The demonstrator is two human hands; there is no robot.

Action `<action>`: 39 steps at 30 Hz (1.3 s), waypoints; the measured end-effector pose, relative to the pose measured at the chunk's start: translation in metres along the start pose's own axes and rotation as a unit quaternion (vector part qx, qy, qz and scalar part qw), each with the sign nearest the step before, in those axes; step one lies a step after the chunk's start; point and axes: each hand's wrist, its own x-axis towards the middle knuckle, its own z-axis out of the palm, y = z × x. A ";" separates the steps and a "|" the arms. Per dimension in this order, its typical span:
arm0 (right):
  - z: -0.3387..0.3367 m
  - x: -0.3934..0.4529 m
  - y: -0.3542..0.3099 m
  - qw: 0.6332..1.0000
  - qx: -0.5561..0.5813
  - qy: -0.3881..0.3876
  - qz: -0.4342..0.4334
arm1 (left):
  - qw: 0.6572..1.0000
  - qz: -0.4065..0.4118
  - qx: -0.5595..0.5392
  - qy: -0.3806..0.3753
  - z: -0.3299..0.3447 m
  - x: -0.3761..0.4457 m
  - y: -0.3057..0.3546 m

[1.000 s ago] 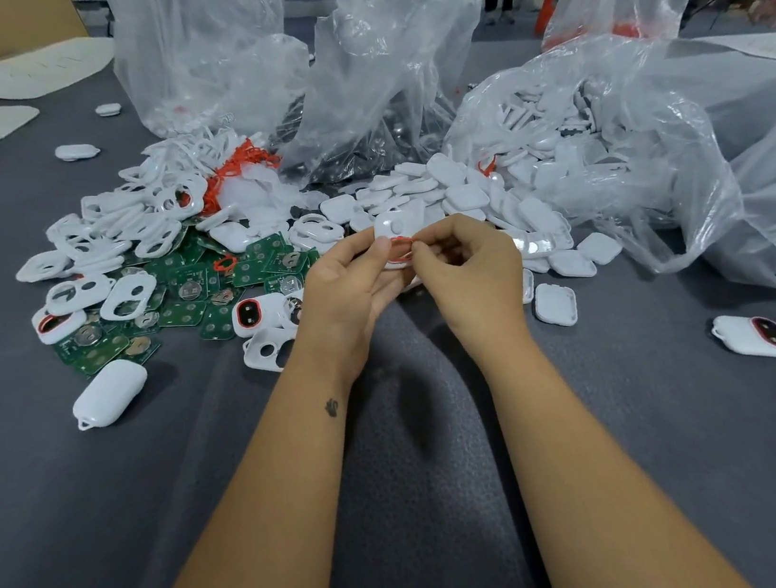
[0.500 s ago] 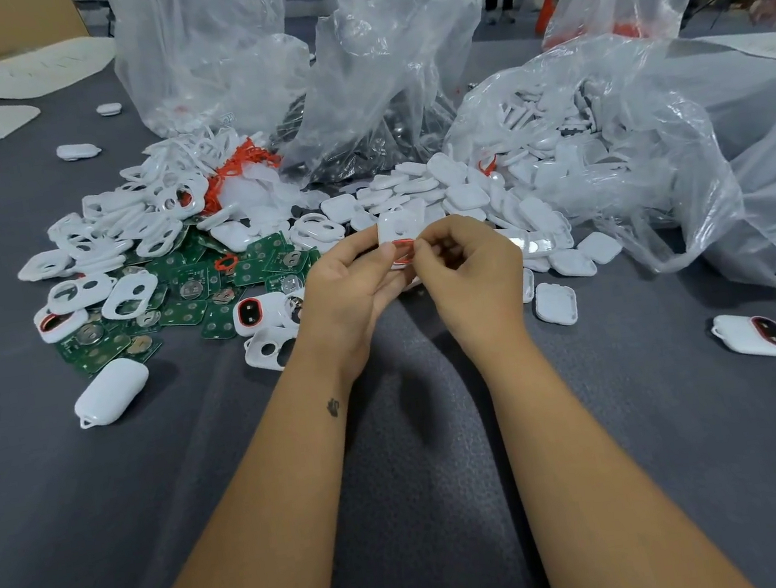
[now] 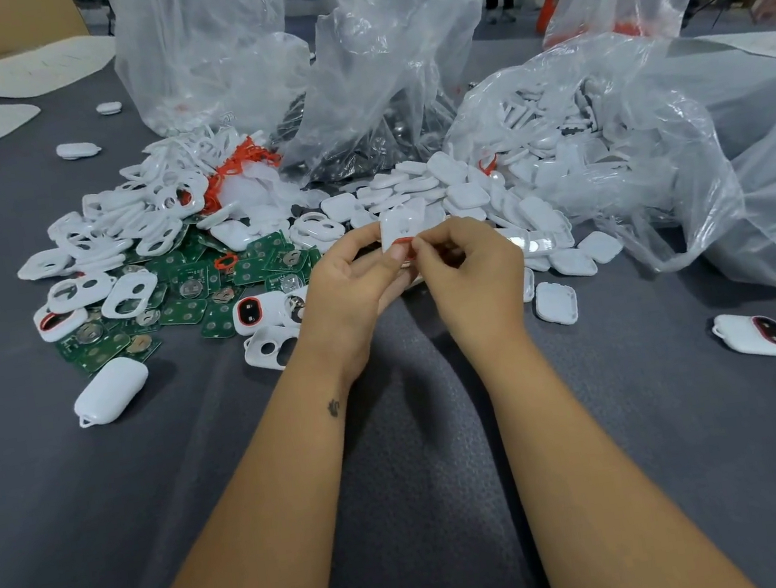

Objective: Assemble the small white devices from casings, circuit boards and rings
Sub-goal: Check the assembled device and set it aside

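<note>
Grey fabric-covered table across the whole view

At the far side, clear plastic bags: one at far left, one in the middle over dark round parts, one slumped open at right spilling solid white casing halves toward the centre

Left of centre, heap of white casing frames with oval cut-outs, tangle of orange rings at its far edge beside the middle bag

Just nearer, spread of green circuit boards lying flat, some with round metal cells on them, one loose orange ring on top

Both forearms reaching in from the bottom edge, hands meeting above the near edge of the piles

Left hand curled around a white casing, held upright, upper part standing clear above the fingers

Right hand curled, thumb and forefinger pinching an orange ring against the casing's lower part, most of the ring hidden

Smaller, single items: closed white device near left, well apart from the hands; device with red-rimmed window alone at right; another with red-rimmed dark window touching the board spread, just left of the left wrist; empty casing frame beside it
</note>
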 end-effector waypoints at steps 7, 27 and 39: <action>-0.001 0.004 -0.006 0.961 0.239 -0.043 0.133 | 0.997 -0.023 -0.051 0.049 0.000 0.001 0.004; -0.002 0.005 -0.006 0.895 0.353 -0.152 0.226 | 0.997 -0.029 -0.051 0.051 0.002 -0.002 0.007; -0.004 0.005 -0.006 0.916 0.304 -0.170 0.201 | 0.998 -0.040 -0.022 0.035 0.000 -0.003 0.007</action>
